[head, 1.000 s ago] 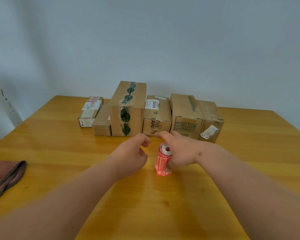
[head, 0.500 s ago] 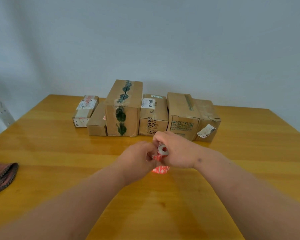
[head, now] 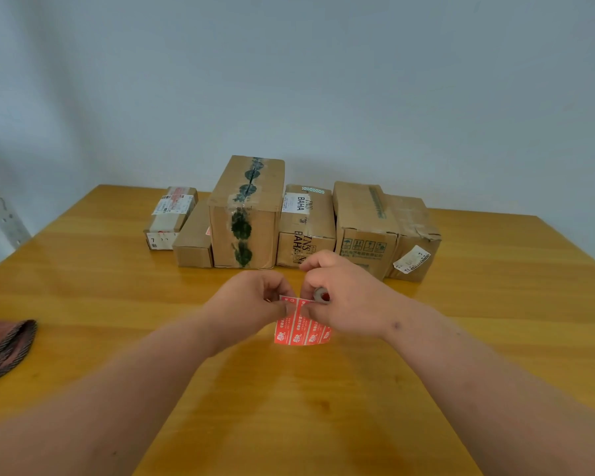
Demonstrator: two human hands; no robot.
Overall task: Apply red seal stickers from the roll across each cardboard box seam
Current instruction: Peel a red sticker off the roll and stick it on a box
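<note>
We are holding the red sticker roll [head: 320, 297] in our right hand [head: 347, 300], fingers curled round it, above the wooden table [head: 495, 304]. Our left hand [head: 251, 304] is pinching the upper edge of the unrolled red sticker strip [head: 301, 326] between thumb and fingertips, touching the strip just left of the roll. The strip is hanging down below both hands, its white print facing us; whether its lower edge is touching the table we cannot tell.

Beyond the grip, six cardboard boxes are standing in a row near the wall. Directly behind the left hand is the tall box with green-printed tape [head: 246, 214] along its seam. Behind the right hand is the box marked BAHA [head: 306, 225], then a box with handling symbols [head: 361, 225], then a creased box with a white label [head: 414, 242]. Further left of the grip are a plain low box [head: 194, 240] and a box with a shipping label [head: 170, 218]. Well to the left, at the frame edge, a reddish cloth [head: 4, 348] is lying on the table.
</note>
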